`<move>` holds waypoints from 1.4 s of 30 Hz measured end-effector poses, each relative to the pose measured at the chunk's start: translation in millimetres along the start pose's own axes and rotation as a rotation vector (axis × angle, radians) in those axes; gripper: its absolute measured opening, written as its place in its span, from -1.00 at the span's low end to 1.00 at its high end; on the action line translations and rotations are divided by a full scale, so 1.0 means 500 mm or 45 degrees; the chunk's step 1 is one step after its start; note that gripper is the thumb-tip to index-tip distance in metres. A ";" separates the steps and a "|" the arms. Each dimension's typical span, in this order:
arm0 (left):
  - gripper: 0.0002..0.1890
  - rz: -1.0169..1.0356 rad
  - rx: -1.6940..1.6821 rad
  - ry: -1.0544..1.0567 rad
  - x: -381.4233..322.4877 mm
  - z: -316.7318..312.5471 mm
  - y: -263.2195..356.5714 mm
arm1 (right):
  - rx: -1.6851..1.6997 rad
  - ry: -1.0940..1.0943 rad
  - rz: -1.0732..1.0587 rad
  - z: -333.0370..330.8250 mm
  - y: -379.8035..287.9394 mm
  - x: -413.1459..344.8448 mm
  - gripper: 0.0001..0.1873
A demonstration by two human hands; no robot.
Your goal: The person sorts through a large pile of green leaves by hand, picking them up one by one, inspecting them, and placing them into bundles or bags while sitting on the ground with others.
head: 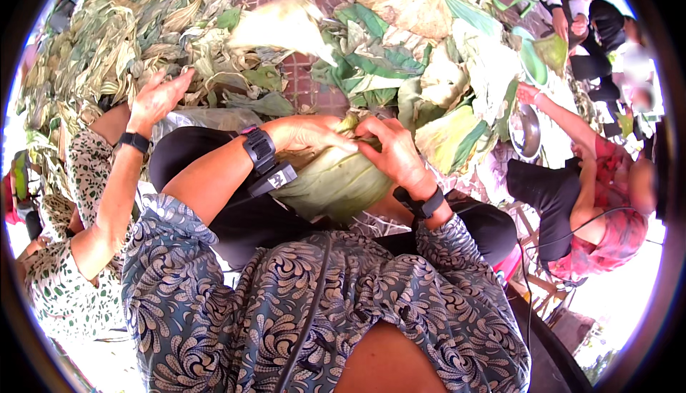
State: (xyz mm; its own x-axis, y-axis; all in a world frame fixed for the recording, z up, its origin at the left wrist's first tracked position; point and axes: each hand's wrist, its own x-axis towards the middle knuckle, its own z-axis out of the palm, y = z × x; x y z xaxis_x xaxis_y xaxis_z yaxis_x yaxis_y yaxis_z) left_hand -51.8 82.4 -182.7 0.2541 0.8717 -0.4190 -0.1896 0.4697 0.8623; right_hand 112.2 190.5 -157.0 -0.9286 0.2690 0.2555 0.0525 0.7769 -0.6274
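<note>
A large pale-green wilted leaf point(335, 181), folded and with ribs showing, lies across my lap between both hands. My left hand point(308, 133) is on its upper left part, thumb pointing right along the surface; some of its fingers are hidden. From the right, my right hand point(394, 152) pinches the gathered top of the leaf with thumb and bent fingers. The two hands are close together, almost touching. Brownish, drier leaf folds show below my left hand. Both my wrists wear black bands, and a small black device hangs by the left one.
Dried leaves point(123, 34) form a big heap at the left; greener, broad leaves point(386, 61) are piled ahead right. Above the tiled floor point(316, 82) is a blurred pale leaf point(284, 23). A co-worker's hand point(161, 98) reaches in at left. Another person's hand point(528, 93) is near a metal bowl point(525, 133).
</note>
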 end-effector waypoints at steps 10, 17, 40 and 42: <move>-0.55 0.113 0.196 0.129 -0.034 0.007 0.060 | 0.897 0.013 0.539 -0.079 0.118 -0.007 -0.73; -0.54 0.180 0.137 0.067 -0.024 0.017 0.050 | 0.969 0.067 0.487 -0.049 0.078 0.006 -0.68; -0.58 0.271 0.234 -0.011 -0.015 0.014 0.069 | 0.664 -0.073 0.232 -0.025 0.018 0.004 -0.43; -0.58 0.283 0.317 0.045 -0.012 0.009 0.075 | 0.748 -0.255 0.328 -0.030 0.025 0.001 -0.45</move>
State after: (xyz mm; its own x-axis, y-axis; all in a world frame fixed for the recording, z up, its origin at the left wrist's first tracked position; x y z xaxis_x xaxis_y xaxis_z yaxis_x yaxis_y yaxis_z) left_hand -55.9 94.0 -146.5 0.1988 0.9553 -0.2189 0.0022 0.2229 0.9748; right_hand 118.1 209.0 -153.5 -0.9664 0.2496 -0.0617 0.1253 0.2477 -0.9607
